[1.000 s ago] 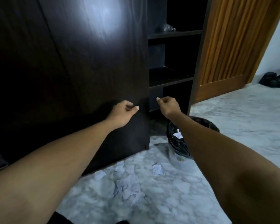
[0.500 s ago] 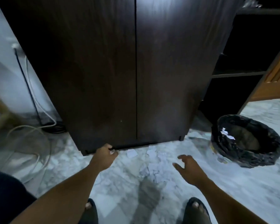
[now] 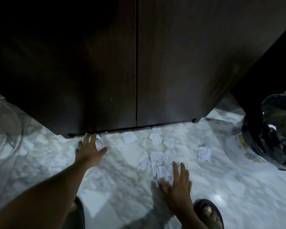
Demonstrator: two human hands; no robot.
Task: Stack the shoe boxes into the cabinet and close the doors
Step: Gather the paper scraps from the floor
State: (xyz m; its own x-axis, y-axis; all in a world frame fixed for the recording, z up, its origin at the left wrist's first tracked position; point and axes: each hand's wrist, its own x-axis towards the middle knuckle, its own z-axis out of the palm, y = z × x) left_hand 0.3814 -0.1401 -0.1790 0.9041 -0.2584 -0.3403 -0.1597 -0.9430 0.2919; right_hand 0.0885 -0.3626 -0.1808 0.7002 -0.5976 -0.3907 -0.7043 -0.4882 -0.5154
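The dark brown cabinet (image 3: 97, 66) fills the upper view, its two doors shut flush with a thin seam (image 3: 136, 80) between them. No shoe boxes are in sight. My left hand (image 3: 89, 150) reaches down with straight, spread fingers, the fingertips at the bottom edge of the left door. My right hand (image 3: 176, 184) hovers lower and to the right over the floor, fingers straight and spread, holding nothing.
Torn white paper scraps (image 3: 157, 151) litter the marble floor (image 3: 238, 179) in front of the cabinet. A bin lined with a black bag (image 3: 271, 138) stands at the right. Cables (image 3: 10, 129) lie at the left. My sandalled feet (image 3: 208, 214) show at the bottom.
The view tilted down from the cabinet's right edge to its base. Both hands dropped from mid-height on the door to floor level and uncurled their fingers.
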